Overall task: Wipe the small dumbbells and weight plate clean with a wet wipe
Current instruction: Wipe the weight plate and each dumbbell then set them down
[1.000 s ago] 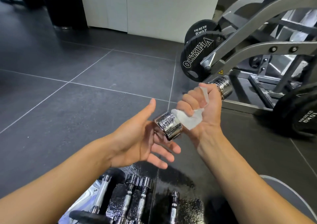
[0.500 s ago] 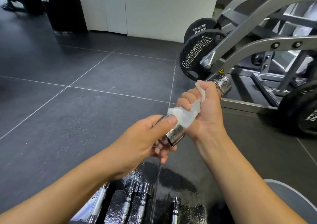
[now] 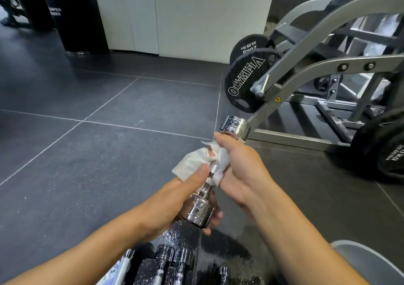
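A small chrome dumbbell [image 3: 200, 212] is held in the air in front of me, pointing away and up to the right. My left hand [image 3: 175, 201] grips its near head from below, thumb up along the handle. My right hand [image 3: 238, 171] wraps a white wet wipe [image 3: 194, 164] around the handle, just under the far head [image 3: 235, 126]. Part of the wipe hangs loose to the left. Several more chrome dumbbells [image 3: 172, 263] lie on the dark floor at the bottom edge, partly hidden by my arms.
A grey steel gym machine [image 3: 306, 70] stands to the right, with black Olympia weight plates [image 3: 247, 81] on its peg. Another black plate [image 3: 384, 149] leans at the right edge. A white cabinet [image 3: 183, 16] stands behind, and a grey rounded object [image 3: 367, 260] sits at bottom right.
My left hand closed on the dumbbell's near head, which it was not holding a second ago. My right hand with the wipe slid up the handle toward the far head.
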`<state>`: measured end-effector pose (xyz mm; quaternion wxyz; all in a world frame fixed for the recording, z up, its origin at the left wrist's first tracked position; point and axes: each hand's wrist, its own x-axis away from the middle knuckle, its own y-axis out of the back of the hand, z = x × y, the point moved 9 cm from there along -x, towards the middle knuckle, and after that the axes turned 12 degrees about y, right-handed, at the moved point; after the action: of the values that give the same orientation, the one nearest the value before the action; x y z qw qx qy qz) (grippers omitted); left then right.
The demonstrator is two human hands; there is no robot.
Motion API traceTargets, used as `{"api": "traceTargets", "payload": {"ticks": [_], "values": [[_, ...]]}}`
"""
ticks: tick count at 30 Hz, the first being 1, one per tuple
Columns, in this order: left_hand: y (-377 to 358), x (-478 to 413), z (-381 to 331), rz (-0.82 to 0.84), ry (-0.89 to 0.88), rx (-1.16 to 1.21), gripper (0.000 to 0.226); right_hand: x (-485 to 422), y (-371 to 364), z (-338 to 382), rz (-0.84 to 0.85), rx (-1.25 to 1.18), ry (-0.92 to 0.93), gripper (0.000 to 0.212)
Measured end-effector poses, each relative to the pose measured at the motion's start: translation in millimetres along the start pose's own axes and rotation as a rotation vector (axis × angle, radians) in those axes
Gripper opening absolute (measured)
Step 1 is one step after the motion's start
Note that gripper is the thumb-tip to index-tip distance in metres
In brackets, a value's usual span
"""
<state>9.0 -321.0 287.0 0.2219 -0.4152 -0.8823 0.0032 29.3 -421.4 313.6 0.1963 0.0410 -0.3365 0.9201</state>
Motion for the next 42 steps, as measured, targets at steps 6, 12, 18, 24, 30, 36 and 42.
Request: {"api": "traceTargets", "payload": {"ticks": [6,12,18,24,30,36,42], "values": [[3,1,-5,0.04,0.082,0.112,0.08,6,-17,-11,0.238,0.032,-0.067,0.019],[14,0,0,-0.128,0.149,0.137,0.052,-7,2,-10,0.168,0.28,0.012,0.038],[35,9,1,-0.419,0.068,0.054,0.04,-14,33,5,-0.156,0.275,0.019,0.036],[45,14,9,-0.443,0.134,0.093,0.027,-8,12,65,-0.101,0.356,0.506,0.013],[30,17,7,-0.399,0.099,-0.055,0.025,7,-59,-2,0.768,1.306,0.842,0.057],[17,19,5,-0.391,0.075,-0.234,0.025,-18,-59,33,0.465,1.616,1.017,0.038],[4,18,14,-0.273,0.186,-0.063,0.04,-39,-18,5,0.306,0.676,0.072,0.021]]}}
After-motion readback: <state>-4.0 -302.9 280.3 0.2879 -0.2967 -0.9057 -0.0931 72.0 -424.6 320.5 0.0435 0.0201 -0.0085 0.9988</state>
